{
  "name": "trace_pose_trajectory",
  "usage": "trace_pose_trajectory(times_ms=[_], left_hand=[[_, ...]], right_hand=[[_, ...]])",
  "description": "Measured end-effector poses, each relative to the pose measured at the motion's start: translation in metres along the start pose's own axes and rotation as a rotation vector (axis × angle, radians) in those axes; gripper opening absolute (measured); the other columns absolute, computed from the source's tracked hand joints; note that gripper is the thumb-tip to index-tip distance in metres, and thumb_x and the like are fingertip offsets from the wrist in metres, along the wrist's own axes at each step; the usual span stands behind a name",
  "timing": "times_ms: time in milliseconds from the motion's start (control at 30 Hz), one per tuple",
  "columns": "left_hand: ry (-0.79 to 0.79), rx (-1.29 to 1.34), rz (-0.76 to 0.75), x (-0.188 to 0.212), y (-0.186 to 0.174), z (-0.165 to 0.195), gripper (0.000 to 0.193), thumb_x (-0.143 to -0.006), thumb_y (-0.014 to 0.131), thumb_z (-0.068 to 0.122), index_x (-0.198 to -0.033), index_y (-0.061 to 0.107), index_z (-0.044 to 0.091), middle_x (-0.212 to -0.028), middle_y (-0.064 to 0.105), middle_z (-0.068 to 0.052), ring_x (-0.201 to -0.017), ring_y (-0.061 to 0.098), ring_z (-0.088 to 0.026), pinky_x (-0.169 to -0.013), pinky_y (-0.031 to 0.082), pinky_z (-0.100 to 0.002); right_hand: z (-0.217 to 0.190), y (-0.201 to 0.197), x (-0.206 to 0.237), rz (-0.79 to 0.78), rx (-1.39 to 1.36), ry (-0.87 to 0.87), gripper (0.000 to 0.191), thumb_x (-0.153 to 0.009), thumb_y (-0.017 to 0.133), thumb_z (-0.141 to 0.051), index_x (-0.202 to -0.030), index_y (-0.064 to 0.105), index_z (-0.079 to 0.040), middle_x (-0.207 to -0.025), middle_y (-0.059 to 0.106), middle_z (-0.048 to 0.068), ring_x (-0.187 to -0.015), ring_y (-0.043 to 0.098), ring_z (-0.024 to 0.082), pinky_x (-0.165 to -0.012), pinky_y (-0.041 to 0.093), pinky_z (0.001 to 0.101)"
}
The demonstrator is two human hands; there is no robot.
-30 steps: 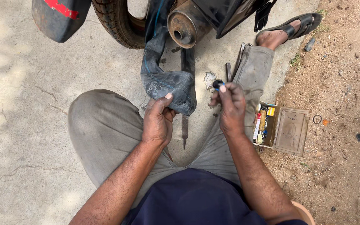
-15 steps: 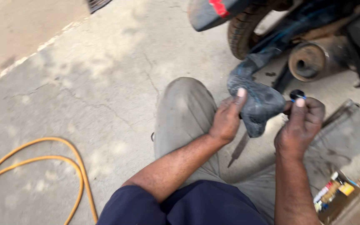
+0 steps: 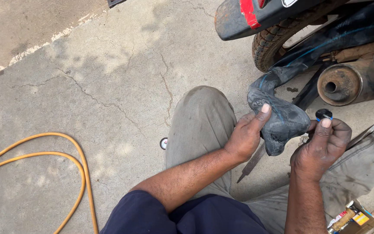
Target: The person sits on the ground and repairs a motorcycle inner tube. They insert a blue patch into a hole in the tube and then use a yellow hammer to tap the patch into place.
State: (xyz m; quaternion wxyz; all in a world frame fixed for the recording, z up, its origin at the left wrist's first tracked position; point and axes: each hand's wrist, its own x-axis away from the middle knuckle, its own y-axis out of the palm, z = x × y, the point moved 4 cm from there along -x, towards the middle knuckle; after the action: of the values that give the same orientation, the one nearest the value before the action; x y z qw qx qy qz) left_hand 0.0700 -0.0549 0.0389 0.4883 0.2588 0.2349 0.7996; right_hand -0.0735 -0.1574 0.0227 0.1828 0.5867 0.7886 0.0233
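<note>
A dusty black inner tube [image 3: 282, 117] hangs out from a motorcycle's rear wheel [image 3: 278, 41] and folds over between my hands. My left hand [image 3: 249, 134] grips the fold from the left, thumb pressed on top. My right hand [image 3: 323, 145] is closed at the tube's right side and pinches a small round black patch with a blue edge [image 3: 324, 114] at its fingertips. Both hands hover above my knees in grey trousers [image 3: 202, 121].
A rusty exhaust pipe [image 3: 340, 84] and a red-marked mudguard [image 3: 243, 17] lie at the upper right. A metal file [image 3: 252, 162] rests on the cracked concrete between my legs. An orange hose [image 3: 72, 164] loops at the left. A small box of supplies [image 3: 351, 219] sits at the bottom right.
The view has swung left, bringing the orange hose into sight. My hands keep hold of the tube fold and the patch in much the same pose.
</note>
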Motion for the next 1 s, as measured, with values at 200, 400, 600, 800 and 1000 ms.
trace_pose_trajectory(times_ms=[200, 400, 600, 800, 1000], left_hand=[[-0.158, -0.037, 0.021, 0.028, -0.009, -0.016, 0.032, -0.103, 0.063, 0.022, -0.126, 0.062, -0.001, -0.112, 0.068, -0.010, -0.098, 0.062, -0.015, -0.089, 0.051, -0.035], [-0.204, 0.022, -0.132, 0.042, -0.019, -0.025, 0.041, -0.091, 0.068, -0.001, -0.130, 0.058, 0.000, -0.121, 0.068, -0.008, -0.112, 0.064, -0.016, -0.102, 0.052, -0.033], [-0.297, -0.084, -0.200, 0.044, -0.004, -0.028, 0.055, -0.086, 0.070, -0.011, -0.137, 0.052, 0.002, -0.130, 0.064, -0.010, -0.122, 0.062, -0.018, -0.107, 0.053, -0.035], [-0.346, -0.128, -0.162, 0.039, -0.004, -0.032, 0.057, -0.086, 0.067, -0.013, -0.138, 0.051, 0.003, -0.133, 0.063, -0.012, -0.126, 0.061, -0.019, -0.109, 0.053, -0.036], [-0.417, -0.267, -0.197, 0.036, -0.011, -0.036, 0.043, -0.089, 0.071, -0.009, -0.129, 0.058, -0.001, -0.114, 0.072, -0.012, -0.104, 0.070, -0.017, -0.093, 0.060, -0.033]], right_hand=[[-0.009, -0.007, 0.008, 0.042, 0.102, 0.042, 0.014, -0.118, 0.061, -0.016, -0.122, 0.051, -0.007, -0.103, 0.064, 0.006, -0.091, 0.062, 0.013, -0.086, 0.053, 0.0258], [-0.007, -0.008, 0.018, 0.091, 0.242, 0.061, 0.013, -0.115, 0.058, -0.018, -0.116, 0.054, -0.006, -0.092, 0.065, 0.003, -0.086, 0.059, 0.010, -0.084, 0.050, 0.0236], [-0.015, -0.008, 0.016, 0.167, 0.218, 0.070, 0.014, -0.113, 0.061, -0.019, -0.116, 0.055, -0.006, -0.091, 0.059, -0.001, -0.085, 0.054, 0.006, -0.079, 0.046, 0.0207], [-0.012, -0.015, 0.012, 0.169, 0.096, 0.149, 0.014, -0.111, 0.060, -0.018, -0.115, 0.053, -0.007, -0.086, 0.059, 0.000, -0.077, 0.055, 0.007, -0.071, 0.047, 0.0217], [-0.012, -0.017, 0.011, 0.140, 0.124, 0.131, 0.015, -0.114, 0.059, -0.020, -0.117, 0.054, -0.006, -0.089, 0.062, 0.002, -0.083, 0.058, 0.008, -0.079, 0.050, 0.0228]])
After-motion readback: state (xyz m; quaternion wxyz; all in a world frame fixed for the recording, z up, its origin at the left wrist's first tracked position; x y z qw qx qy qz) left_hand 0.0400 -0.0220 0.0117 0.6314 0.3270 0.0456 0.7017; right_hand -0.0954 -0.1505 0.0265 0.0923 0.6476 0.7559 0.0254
